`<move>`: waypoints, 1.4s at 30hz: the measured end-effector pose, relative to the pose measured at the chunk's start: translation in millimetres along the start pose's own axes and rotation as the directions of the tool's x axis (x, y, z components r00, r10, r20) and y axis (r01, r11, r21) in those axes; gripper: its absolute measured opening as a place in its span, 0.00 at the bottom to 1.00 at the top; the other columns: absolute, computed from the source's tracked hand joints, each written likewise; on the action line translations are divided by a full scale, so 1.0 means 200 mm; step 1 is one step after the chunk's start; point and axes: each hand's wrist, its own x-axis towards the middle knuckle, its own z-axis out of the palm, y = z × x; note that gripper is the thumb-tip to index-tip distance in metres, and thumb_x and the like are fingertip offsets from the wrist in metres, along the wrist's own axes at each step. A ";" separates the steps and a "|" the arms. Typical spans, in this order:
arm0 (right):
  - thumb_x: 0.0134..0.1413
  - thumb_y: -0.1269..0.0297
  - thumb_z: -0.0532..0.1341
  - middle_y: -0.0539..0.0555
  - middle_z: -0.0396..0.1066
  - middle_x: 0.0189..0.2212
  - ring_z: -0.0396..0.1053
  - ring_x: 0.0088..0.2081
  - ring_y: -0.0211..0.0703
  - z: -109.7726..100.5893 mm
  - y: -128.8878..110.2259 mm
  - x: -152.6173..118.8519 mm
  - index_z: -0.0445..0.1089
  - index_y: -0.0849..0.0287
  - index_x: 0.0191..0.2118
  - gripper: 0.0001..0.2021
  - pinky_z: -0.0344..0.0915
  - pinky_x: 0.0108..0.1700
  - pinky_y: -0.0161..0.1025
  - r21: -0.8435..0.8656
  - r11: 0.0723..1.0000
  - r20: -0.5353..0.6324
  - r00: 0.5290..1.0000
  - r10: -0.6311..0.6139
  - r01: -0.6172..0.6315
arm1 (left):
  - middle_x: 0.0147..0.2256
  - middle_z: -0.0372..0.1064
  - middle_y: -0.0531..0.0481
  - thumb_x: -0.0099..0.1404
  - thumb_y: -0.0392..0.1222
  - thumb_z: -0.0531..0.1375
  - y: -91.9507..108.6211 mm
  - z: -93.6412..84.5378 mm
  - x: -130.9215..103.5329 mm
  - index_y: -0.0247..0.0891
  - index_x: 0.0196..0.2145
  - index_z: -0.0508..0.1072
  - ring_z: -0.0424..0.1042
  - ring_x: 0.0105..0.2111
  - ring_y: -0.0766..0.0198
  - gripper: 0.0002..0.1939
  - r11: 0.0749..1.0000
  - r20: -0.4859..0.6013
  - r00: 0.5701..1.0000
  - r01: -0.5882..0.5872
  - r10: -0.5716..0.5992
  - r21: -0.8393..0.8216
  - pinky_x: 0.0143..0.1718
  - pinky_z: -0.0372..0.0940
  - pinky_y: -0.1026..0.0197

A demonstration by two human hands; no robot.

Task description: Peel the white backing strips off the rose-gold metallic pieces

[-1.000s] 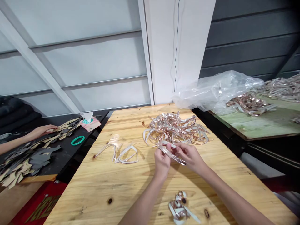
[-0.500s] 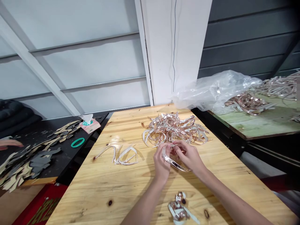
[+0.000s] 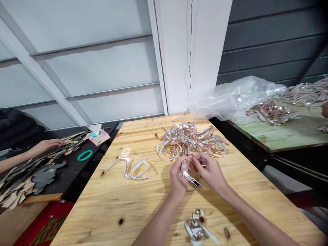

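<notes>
A curved, shiny rose-gold strip [image 3: 192,181] hangs in an arc between my hands, just above the wooden table [image 3: 102,212]. My left hand [image 3: 178,176] is closed around its upper end. The fingertips of my right hand [image 3: 210,171] pinch at that same end, close to the left fingers. Right behind my hands lies a tangled pile of rose-gold and white strips [image 3: 189,140]. Several pale strips [image 3: 139,171] rest to the left. A small crumpled heap of metallic scraps [image 3: 197,229] sits nearer to me, between my forearms.
On the black side table [image 3: 73,171] at left are cut grey and beige pieces [image 3: 33,181], a green ring [image 3: 84,155], a tissue pack [image 3: 99,136] and another person's hand [image 3: 50,145]. At right, a plastic bag [image 3: 238,97] and more strips [image 3: 273,111] lie on a green-topped table [image 3: 276,136].
My hands and the strip have shifted slightly right, fingertips drawn closer together. At left, the other person's hand has reached farther in over the cut pieces. Part of a hand appears at the right edge.
</notes>
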 end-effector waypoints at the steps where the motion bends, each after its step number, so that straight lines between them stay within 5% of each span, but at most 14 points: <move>1: 0.65 0.53 0.60 0.54 0.74 0.26 0.71 0.26 0.44 0.00 0.00 0.00 0.71 0.58 0.34 0.14 0.65 0.28 0.37 -0.005 1.000 -0.008 1.000 0.002 -0.002 | 0.31 0.75 0.48 0.72 0.48 0.59 0.00 0.00 0.00 0.39 0.44 0.80 0.71 0.28 0.62 0.13 1.000 0.015 1.000 -0.010 0.009 0.014 0.33 0.66 0.62; 8: 0.58 0.64 0.61 0.48 0.67 0.21 0.64 0.23 0.39 0.00 0.01 0.00 0.67 0.58 0.29 0.07 0.59 0.27 0.35 -0.030 0.999 -0.093 0.995 0.017 -0.020 | 0.30 0.74 0.49 0.73 0.50 0.58 -0.01 0.01 0.00 0.38 0.42 0.78 0.70 0.27 0.64 0.14 0.999 0.034 0.999 0.002 -0.004 0.042 0.33 0.65 0.63; 16: 0.55 0.66 0.62 0.47 0.66 0.21 0.61 0.23 0.36 0.00 -0.01 0.01 0.68 0.59 0.28 0.06 0.56 0.28 0.35 -0.206 0.978 -0.091 0.994 -0.057 0.037 | 0.25 0.67 0.54 0.70 0.59 0.58 -0.04 0.05 0.03 0.38 0.37 0.70 0.64 0.19 0.68 0.19 0.942 -0.050 0.974 0.202 -0.223 -0.268 0.22 0.61 0.64; 22: 0.58 0.63 0.63 0.47 0.67 0.21 0.64 0.22 0.38 -0.03 0.00 0.02 0.69 0.58 0.33 0.06 0.60 0.25 0.34 0.242 0.970 0.115 0.993 -0.024 -0.005 | 0.24 0.59 0.57 0.70 0.56 0.61 -0.04 0.01 0.02 0.39 0.30 0.63 0.59 0.21 0.70 0.20 0.986 -0.079 0.986 0.141 -0.148 -0.092 0.23 0.57 0.66; 25: 0.60 0.60 0.64 0.48 0.68 0.21 0.66 0.21 0.38 -0.03 -0.01 0.01 0.69 0.58 0.33 0.08 0.63 0.24 0.35 0.441 0.897 0.212 0.975 -0.068 -0.033 | 0.25 0.59 0.57 0.72 0.52 0.58 0.00 0.00 0.00 0.39 0.30 0.61 0.62 0.24 0.69 0.18 0.998 0.024 0.999 0.046 -0.045 -0.051 0.28 0.59 0.65; 31: 0.58 0.59 0.67 0.48 0.66 0.20 0.64 0.22 0.35 -0.04 -0.03 0.00 0.70 0.59 0.31 0.10 0.61 0.25 0.32 0.468 0.883 0.231 0.968 -0.098 -0.022 | 0.31 0.66 0.51 0.77 0.51 0.48 0.07 -0.03 -0.03 0.39 0.37 0.64 0.67 0.32 0.64 0.15 0.995 0.317 0.943 -0.081 0.097 -0.065 0.37 0.62 0.61; 35: 0.55 0.64 0.66 0.46 0.63 0.20 0.62 0.22 0.34 -0.05 -0.04 -0.01 0.70 0.59 0.29 0.07 0.58 0.25 0.32 0.414 0.910 0.215 0.974 -0.076 -0.020 | 0.32 0.65 0.50 0.78 0.48 0.47 0.07 -0.06 -0.02 0.39 0.36 0.64 0.65 0.35 0.62 0.14 0.989 0.365 0.927 -0.126 0.087 0.083 0.40 0.59 0.59; 42: 0.51 0.67 0.64 0.47 0.64 0.20 0.59 0.21 0.34 -0.03 -0.06 -0.02 0.68 0.59 0.26 0.06 0.55 0.24 0.32 0.322 0.947 0.197 0.978 -0.062 -0.004 | 0.31 0.62 0.51 0.77 0.49 0.46 0.07 -0.05 -0.02 0.39 0.33 0.63 0.63 0.34 0.61 0.16 0.997 0.372 0.925 -0.053 0.070 -0.057 0.38 0.58 0.58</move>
